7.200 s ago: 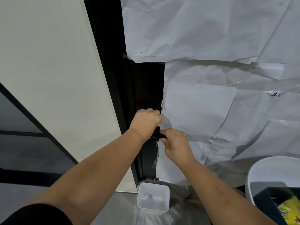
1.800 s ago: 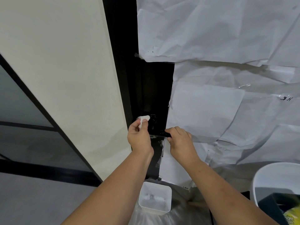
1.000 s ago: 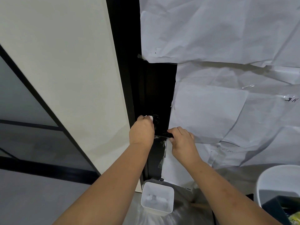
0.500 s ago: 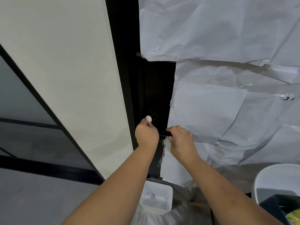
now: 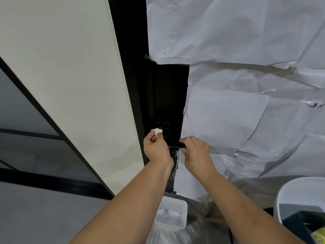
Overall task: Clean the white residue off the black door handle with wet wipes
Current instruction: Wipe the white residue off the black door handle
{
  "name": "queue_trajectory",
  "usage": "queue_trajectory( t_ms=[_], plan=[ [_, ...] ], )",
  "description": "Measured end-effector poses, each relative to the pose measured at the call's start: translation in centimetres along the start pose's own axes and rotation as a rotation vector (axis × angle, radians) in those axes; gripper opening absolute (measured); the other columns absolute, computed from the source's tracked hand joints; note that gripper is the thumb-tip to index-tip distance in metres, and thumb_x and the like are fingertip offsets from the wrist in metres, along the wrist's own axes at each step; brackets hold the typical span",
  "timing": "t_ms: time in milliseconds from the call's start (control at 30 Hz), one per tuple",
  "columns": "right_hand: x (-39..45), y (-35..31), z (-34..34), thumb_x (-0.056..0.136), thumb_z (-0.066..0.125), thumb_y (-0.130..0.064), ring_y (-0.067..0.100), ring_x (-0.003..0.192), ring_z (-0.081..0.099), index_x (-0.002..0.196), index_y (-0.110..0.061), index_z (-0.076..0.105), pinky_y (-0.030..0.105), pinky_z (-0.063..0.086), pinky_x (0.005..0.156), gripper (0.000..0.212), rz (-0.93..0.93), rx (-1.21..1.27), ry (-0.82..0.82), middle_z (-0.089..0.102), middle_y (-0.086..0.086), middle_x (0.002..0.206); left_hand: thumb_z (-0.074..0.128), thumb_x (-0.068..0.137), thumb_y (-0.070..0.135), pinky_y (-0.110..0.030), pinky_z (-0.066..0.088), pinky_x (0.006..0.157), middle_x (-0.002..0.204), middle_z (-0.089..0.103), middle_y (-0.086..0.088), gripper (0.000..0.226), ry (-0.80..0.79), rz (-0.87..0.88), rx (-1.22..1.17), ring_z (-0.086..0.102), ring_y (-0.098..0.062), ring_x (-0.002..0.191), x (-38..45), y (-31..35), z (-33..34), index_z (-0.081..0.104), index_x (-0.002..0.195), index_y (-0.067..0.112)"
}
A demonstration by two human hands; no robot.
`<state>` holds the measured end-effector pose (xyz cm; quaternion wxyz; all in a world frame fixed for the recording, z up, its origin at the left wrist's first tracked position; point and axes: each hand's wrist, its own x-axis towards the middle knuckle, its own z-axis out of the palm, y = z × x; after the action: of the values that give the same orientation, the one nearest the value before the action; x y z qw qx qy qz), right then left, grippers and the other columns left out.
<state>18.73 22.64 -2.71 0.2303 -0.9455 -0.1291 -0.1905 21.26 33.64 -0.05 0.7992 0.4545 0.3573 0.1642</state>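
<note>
The left hand (image 5: 157, 150) is pinching a wadded wet wipe (image 5: 157, 130) against the handle's round base while the right hand (image 5: 196, 150) is gripping the black door handle (image 5: 176, 143) (lever between its fingers), which may swing and throw the wipe off.

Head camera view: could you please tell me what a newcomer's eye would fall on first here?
Crumpled white paper covers most of the door on the right. At centre, the left hand pinches a small white wipe against the black door handle, whose lever the right hand grips. Below them, a white tub stands on the floor.
</note>
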Motion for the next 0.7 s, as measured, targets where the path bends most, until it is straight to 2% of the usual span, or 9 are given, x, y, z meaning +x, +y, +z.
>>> queue_trajectory(
  t_ms=[100, 167, 233, 267, 400, 467, 533, 633, 700],
  plan=[
    [0.0, 0.1, 0.1, 0.075, 0.066, 0.003, 0.027, 0.082, 0.057, 0.104, -0.018, 0.059, 0.040, 0.041, 0.075, 0.036, -0.010, -0.003, 0.007, 0.058, 0.000, 0.091, 0.060, 0.093, 0.009, -0.037, 0.053, 0.092, 0.097, 0.063, 0.001, 0.025, -0.041, -0.117, -0.058, 0.063, -0.019, 0.095, 0.0, -0.2, 0.4, 0.063, 0.117, 0.016],
    [0.1, 0.1, 0.1, 0.075, 0.066, 0.003, 0.027, 0.082, 0.057, 0.104, -0.018, 0.059, 0.039, 0.040, 0.075, 0.036, -0.006, -0.004, 0.009, 0.058, 0.000, 0.090, 0.060, 0.093, 0.009, -0.036, 0.056, 0.084, 0.104, 0.065, -0.004, 0.024, -0.040, -0.207, -0.102, 0.064, -0.022, 0.097, 0.2, 0.2, 0.5, 0.064, 0.115, 0.017],
    [0.1, 0.0, 0.1, 0.076, 0.065, 0.003, 0.027, 0.082, 0.057, 0.103, -0.018, 0.058, 0.040, 0.040, 0.076, 0.036, -0.003, -0.007, 0.008, 0.057, 0.000, 0.090, 0.059, 0.093, 0.009, -0.028, 0.054, 0.062, 0.099, 0.065, -0.006, 0.023, -0.050, -0.295, -0.150, 0.064, -0.020, 0.084, 0.2, 1.0, 0.4, 0.065, 0.114, 0.017],
    [0.1, 0.1, 0.2, 0.076, 0.065, 0.003, 0.026, 0.082, 0.057, 0.104, -0.018, 0.059, 0.040, 0.040, 0.076, 0.035, -0.001, -0.010, 0.008, 0.058, 0.000, 0.090, 0.059, 0.094, 0.009, -0.026, 0.051, 0.056, 0.095, 0.064, -0.006, 0.023, -0.063, -0.333, -0.168, 0.063, -0.018, 0.078, 0.2, 1.3, 0.3, 0.065, 0.115, 0.017],
    [0.1, 0.0, 0.3, 0.078, 0.062, 0.001, 0.026, 0.083, 0.055, 0.105, -0.018, 0.059, 0.040, 0.039, 0.076, 0.033, 0.027, -0.011, 0.002, 0.058, -0.001, 0.092, 0.058, 0.096, 0.011, -0.032, 0.056, 0.065, 0.090, 0.064, -0.008, 0.024, -0.172, -0.426, -0.125, 0.062, -0.019, 0.072, 0.1, 2.2, 0.3, 0.063, 0.119, 0.010],
    [0.1, -0.1, 0.4, 0.080, 0.061, 0.000, 0.025, 0.083, 0.054, 0.105, -0.019, 0.059, 0.039, 0.039, 0.076, 0.032, 0.038, -0.014, -0.011, 0.058, -0.002, 0.092, 0.061, 0.094, 0.014, -0.034, 0.055, 0.064, 0.089, 0.062, -0.009, 0.026, -0.174, -0.459, -0.058, 0.061, -0.020, 0.070, 0.9, 2.5, 0.6, 0.062, 0.119, 0.005],
    [0.1, -0.2, 0.3, 0.080, 0.060, 0.001, 0.025, 0.083, 0.054, 0.105, -0.019, 0.059, 0.038, 0.038, 0.077, 0.031, 0.037, -0.016, -0.013, 0.057, -0.002, 0.092, 0.063, 0.093, 0.014, -0.032, 0.054, 0.068, 0.092, 0.062, -0.008, 0.024, -0.148, -0.430, 0.035, 0.062, -0.021, 0.077, 1.6, 2.5, 0.7, 0.063, 0.115, 0.005],
    [0.1, -0.2, 0.1, 0.080, 0.060, 0.002, 0.024, 0.084, 0.055, 0.106, -0.017, 0.060, 0.038, 0.037, 0.078, 0.032, 0.031, -0.017, -0.012, 0.058, -0.001, 0.092, 0.065, 0.091, 0.017, -0.029, 0.050, 0.083, 0.101, 0.067, -0.005, 0.016, -0.077, -0.252, 0.147, 0.062, -0.022, 0.099, 1.9, 1.7, 0.5, 0.069, 0.104, 0.010],
    [0.0, -0.2, 0.2, 0.080, 0.061, 0.002, 0.024, 0.084, 0.055, 0.106, -0.017, 0.060, 0.038, 0.038, 0.079, 0.032, 0.033, -0.018, -0.013, 0.058, -0.001, 0.092, 0.063, 0.093, 0.016, -0.020, 0.047, 0.078, 0.103, 0.068, -0.004, 0.019, -0.079, -0.060, 0.236, 0.061, -0.017, 0.095, 1.7, 1.1, 0.0, 0.070, 0.110, 0.011]
  ],
)
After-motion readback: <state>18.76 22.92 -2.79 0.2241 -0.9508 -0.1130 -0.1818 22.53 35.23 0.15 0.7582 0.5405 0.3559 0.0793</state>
